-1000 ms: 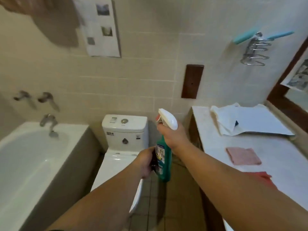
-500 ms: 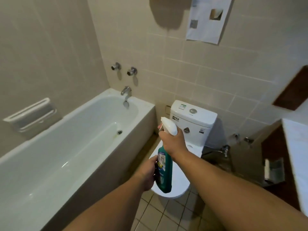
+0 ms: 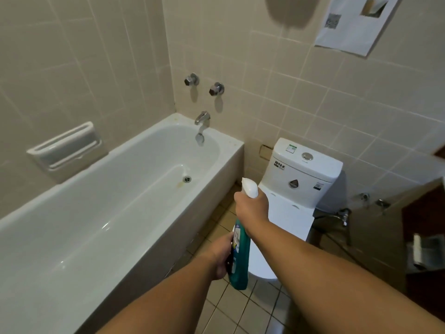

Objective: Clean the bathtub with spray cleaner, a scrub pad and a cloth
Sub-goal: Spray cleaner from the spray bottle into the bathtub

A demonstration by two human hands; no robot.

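Toilet (image 3: 303, 172) stands just right of the bathtub (image 3: 231, 143) (tap (image 3: 201, 117) over its far end). Spray bottle (image 3: 240, 256) is held upright in front of the toilet lid, with its white nozzle pointing away toward the tub's tap end. The right hand (image 3: 251, 208) grips the trigger head and the left hand (image 3: 222, 256) wraps the green body.

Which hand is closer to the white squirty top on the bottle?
The right one. The right hand grips the neck just under the white spray top; the left hand holds the green bottle lower down, around its body.
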